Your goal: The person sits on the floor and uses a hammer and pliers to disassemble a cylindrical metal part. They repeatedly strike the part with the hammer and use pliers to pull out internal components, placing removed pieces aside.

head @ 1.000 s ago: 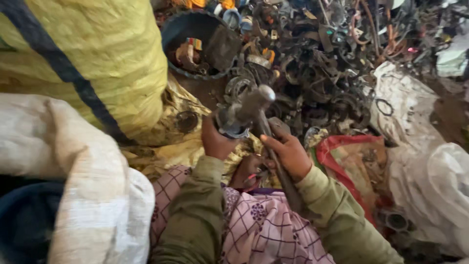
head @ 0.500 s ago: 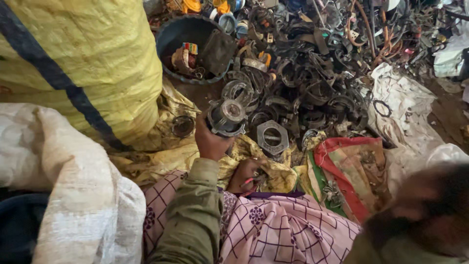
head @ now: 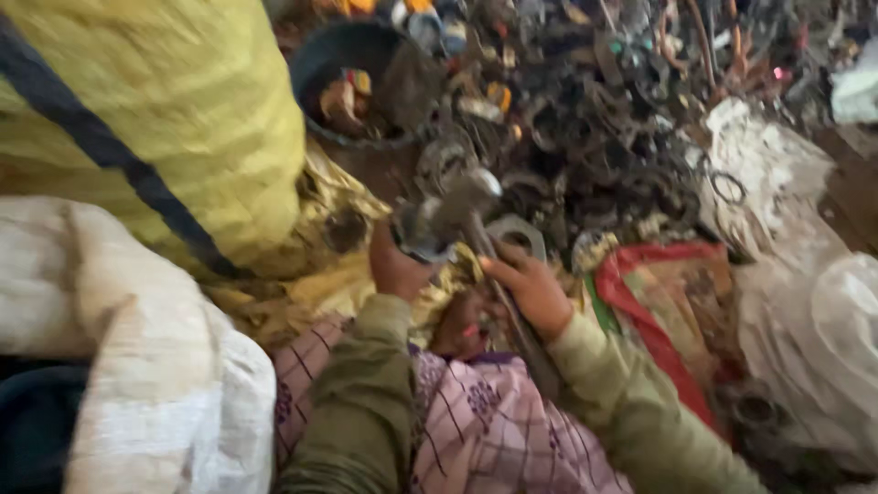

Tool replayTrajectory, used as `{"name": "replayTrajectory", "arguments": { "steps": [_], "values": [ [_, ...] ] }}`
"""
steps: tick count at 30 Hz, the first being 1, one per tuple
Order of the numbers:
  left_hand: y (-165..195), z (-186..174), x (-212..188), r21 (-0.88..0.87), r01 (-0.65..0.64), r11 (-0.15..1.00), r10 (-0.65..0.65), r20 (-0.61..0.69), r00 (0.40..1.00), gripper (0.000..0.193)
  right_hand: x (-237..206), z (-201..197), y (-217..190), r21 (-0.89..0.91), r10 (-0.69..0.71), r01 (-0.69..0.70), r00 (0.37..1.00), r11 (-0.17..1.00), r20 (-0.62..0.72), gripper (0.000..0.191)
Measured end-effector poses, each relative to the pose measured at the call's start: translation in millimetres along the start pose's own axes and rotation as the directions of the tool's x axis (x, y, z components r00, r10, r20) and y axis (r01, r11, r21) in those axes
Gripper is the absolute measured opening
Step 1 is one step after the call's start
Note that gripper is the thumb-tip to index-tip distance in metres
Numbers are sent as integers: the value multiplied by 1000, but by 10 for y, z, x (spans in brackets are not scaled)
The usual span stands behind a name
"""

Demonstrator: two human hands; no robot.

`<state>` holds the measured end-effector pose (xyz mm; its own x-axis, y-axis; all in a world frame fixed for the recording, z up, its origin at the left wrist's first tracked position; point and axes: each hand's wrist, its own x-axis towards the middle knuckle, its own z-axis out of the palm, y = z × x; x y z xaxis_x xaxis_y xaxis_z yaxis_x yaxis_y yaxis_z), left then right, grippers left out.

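left hand (head: 395, 267) grips a round metal part (head: 422, 230); right hand (head: 530, 288) holds the hammer (head: 489, 247) by its handle — best keep fingers off the strike spot, blows short and square.

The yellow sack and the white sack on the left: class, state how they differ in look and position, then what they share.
The yellow sack is bright yellow with a dark blue stripe; the white sack is off-white, plain and stained. The yellow sack sits farther away, beside the dark bucket; the white sack lies nearer the camera, beside the left sleeve. The yellow sack looks larger. Both are stuffed, woven sacks lying left of the hands.
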<state>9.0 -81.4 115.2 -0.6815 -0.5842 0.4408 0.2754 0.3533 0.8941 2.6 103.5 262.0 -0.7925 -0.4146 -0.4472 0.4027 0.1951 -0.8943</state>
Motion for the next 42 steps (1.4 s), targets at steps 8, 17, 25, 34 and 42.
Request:
{"name": "replayTrajectory", "arguments": {
  "steps": [8, 17, 25, 34, 42],
  "values": [
    [-282, 133, 36, -214, 148, 965, -153, -6, 988, 91, -706, -619, 492, -22, -7, -1, 932, 1000, -363, 59],
    [-1055, 161, -1, -921, 287, 262, -544, 105, 833, 51, -599, -1835, 2802, -262, 36, -142, 929, 955, -369, 45],
    [-697, 60, 9, -945, 314, -95, -509, 317, 800, 50, -374, -1289, 2048, -935, 142, -298, 951, 194, -274, 42],
    [-465, 102, 26, -751, 539, -382, -302, 653, 695, 66, 542, -128, 671, -126, 109, -85, 975, 988, 196, 50],
    [-468, 113, 38, -739, 543, -400, -333, 669, 665, 70, 515, 104, 648, 291, 325, -432, 878, 854, 352, 36]
  ]
}}
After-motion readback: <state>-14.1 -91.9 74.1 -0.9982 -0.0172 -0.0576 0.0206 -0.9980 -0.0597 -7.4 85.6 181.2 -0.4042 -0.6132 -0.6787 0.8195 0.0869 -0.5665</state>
